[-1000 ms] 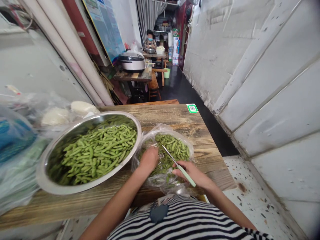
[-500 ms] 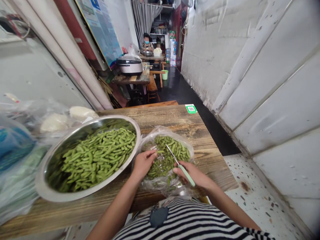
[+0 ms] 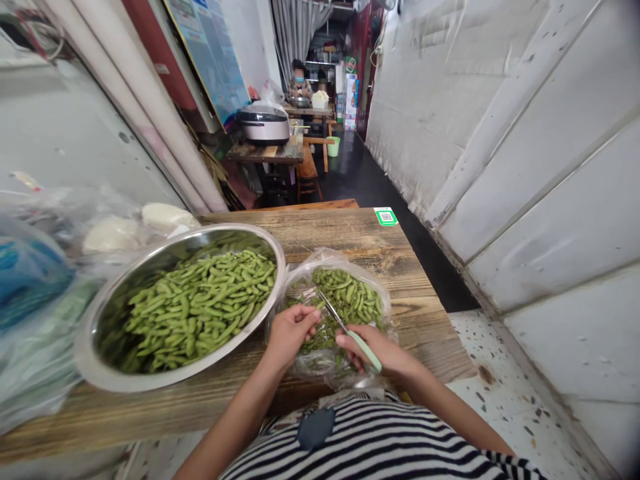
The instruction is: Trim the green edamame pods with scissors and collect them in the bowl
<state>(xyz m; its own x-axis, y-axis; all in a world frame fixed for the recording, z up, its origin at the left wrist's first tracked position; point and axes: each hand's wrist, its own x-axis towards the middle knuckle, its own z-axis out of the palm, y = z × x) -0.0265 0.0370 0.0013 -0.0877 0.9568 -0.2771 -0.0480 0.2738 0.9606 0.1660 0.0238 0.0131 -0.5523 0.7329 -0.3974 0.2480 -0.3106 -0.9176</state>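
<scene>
Green pods fill much of a wide steel bowl (image 3: 93,369) on the left of the wooden table. Beside it lies an open clear plastic bag (image 3: 383,293) with more pods (image 3: 353,297) and small green trimmings. My left hand (image 3: 294,331) pinches a single green pod (image 3: 320,306) over the bag. In my right hand (image 3: 371,345) are scissors (image 3: 365,349) with pale green handles, their blades pointing up and left beside the pod. The lower fingers of my right hand are partly hidden under the handles.
Plastic bags (image 3: 37,280) crowd the left of the table (image 3: 420,333). A green QR sticker (image 3: 386,217) marks its far corner. Further back are a rice cooker (image 3: 263,125), a wooden stool (image 3: 307,167), a green bucket (image 3: 333,146) and a seated person (image 3: 299,83).
The scissors and my right hand have shifted slightly left, bringing the blades closer to the pod in my left hand. The whole view has also moved a little.
</scene>
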